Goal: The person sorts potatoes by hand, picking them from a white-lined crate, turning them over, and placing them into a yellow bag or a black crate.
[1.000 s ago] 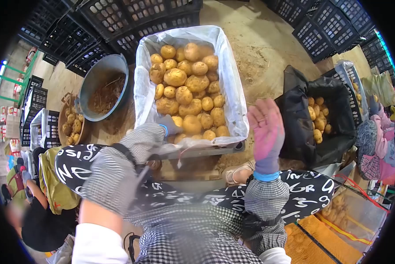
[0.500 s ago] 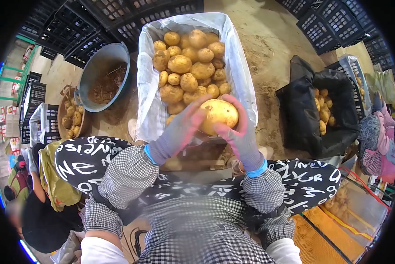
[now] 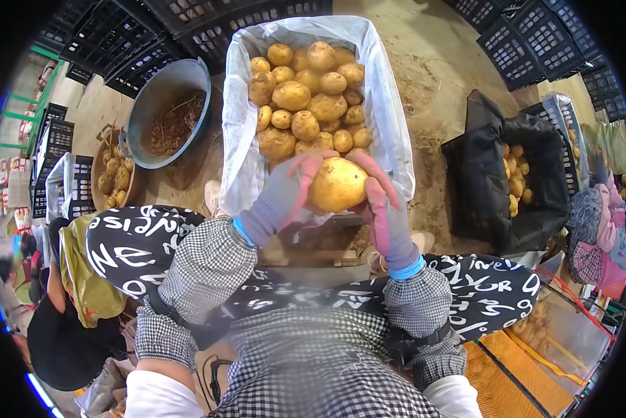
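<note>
A large pale-yellow potato point(image 3: 338, 185) is held between my two gloved hands, above the near edge of a lined crate. My left hand point(image 3: 287, 193), in a grey and pink glove, presses against its left side. My right hand point(image 3: 384, 204), gloved alike, has its thumb and fingers curled on the right side. Under and beyond them the crate with a white liner point(image 3: 391, 118) is full of potatoes point(image 3: 292, 96), some with dirt on their skins.
To the left stand a blue-grey tub point(image 3: 205, 104) with soil and debris and a basket of potatoes point(image 3: 118, 174). On the right is a black-lined crate point(image 3: 476, 209) with potatoes. Black crates point(image 3: 532, 42) are stacked behind. Another person point(image 3: 65, 334) is at the lower left.
The potato has been turned in my hands, and my right fingers have shifted down its right side. The view has moved slightly, so the crate appears a little further right.
</note>
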Available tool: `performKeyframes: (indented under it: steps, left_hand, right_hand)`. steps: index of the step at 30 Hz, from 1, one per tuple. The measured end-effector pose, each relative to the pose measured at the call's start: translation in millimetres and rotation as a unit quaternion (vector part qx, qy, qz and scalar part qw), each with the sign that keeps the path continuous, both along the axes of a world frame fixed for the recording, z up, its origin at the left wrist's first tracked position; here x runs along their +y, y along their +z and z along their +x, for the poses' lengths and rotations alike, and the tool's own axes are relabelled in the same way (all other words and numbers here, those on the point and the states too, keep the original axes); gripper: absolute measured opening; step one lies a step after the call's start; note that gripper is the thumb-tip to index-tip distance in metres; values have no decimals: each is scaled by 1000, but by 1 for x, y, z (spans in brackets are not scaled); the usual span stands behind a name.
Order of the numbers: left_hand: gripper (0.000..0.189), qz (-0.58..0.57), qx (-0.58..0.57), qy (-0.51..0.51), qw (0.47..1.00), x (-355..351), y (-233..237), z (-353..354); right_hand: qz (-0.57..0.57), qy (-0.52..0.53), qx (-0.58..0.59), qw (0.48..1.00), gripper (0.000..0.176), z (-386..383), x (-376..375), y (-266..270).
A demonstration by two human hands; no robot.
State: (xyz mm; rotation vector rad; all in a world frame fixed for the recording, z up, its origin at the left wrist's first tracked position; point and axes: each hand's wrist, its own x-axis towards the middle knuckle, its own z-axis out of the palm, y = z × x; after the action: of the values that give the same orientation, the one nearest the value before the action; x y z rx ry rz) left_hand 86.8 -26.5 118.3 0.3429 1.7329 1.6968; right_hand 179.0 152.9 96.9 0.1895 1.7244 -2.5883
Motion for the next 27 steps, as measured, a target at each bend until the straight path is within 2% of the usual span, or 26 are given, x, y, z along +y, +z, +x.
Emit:
performKeyframes:
  steps: [3, 6, 7, 9, 12, 14, 17, 20, 23, 25, 27]
  left_hand:
    - [55, -16, -20, 22, 999, 1, 5, 0]
    - [58, -6, -87, 7, 996, 2, 15, 3]
    - [58, 3, -115, -8, 993, -2, 9, -1]
    - [59, -13, -78, -10, 997, -2, 5, 1]
    - [60, -63, 86, -3, 994, 8, 4, 16]
    - [62, -64, 158, -26, 985, 7, -10, 18]
    - [60, -106, -140, 2, 984, 4, 3, 7]
    - [59, -104, -143, 23, 984, -1, 4, 3]
    - [60, -118, -173, 90, 974, 13, 17, 8]
    - [60, -105, -34, 31, 993, 8, 0, 7]
    - [60, -114, -36, 10, 993, 7, -2, 6]
  right_hand:
    - [-37, -2, 3, 999, 64, -2, -2, 0]
    - [56, 15, -20, 998, 68, -6, -1, 9]
    - [39, 17, -28, 999, 69, -5, -1, 13]
    - [5, 25, -42, 999, 72, -5, -3, 17]
    - [-43, 42, -97, 993, 74, -5, 7, 9]
    - [-7, 50, -122, 991, 73, -3, 14, 1]
    - [61, 61, -104, 991, 72, -3, 10, 2]
    - [139, 54, -41, 988, 74, -6, 4, 5]
    - [244, 39, -4, 969, 80, -8, 4, 9]
    - [287, 47, -19, 956, 78, -7, 6, 21]
    - [294, 74, -60, 951, 72, -6, 5, 39]
